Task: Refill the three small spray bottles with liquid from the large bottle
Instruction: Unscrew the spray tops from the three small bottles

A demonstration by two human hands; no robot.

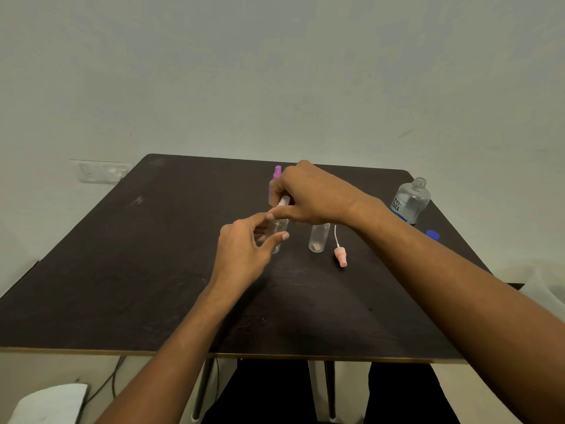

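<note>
My right hand pinches a white spray cap above a small clear bottle. My left hand is around that bottle, fingers spread, index and little finger touching its sides. A second small clear bottle stands uncapped just to the right. Its pink spray cap with a white tube lies on the table beside it. Behind my right hand stands a third small bottle with a purple spray cap, mostly hidden. The large clear bottle stands uncapped at the far right.
The dark table reaches to a pale wall. A blue cap lies near the large bottle by the right edge. A wall socket plate sits left of the table. Pale objects lie on the floor at both sides.
</note>
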